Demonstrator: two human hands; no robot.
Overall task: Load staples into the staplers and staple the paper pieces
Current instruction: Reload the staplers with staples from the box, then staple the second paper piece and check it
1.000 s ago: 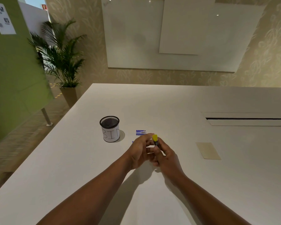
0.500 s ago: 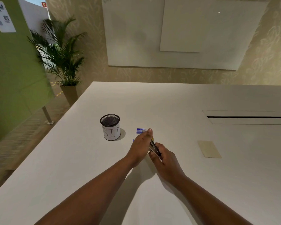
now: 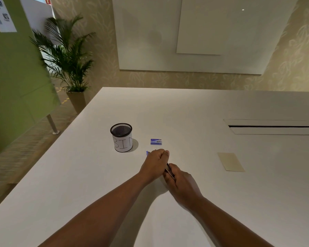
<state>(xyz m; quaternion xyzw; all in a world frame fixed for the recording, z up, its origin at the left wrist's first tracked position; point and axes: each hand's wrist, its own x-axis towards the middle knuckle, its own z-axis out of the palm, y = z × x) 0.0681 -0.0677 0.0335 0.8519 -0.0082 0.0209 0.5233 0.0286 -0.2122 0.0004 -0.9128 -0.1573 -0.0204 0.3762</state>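
dark stapler [image 3: 168, 169] between both clenched hands

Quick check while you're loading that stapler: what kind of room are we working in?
Most likely an office meeting room. A large white conference table with a cable slot fills the view, whiteboards hang on the patterned wall, and a potted palm stands beside a green partition.
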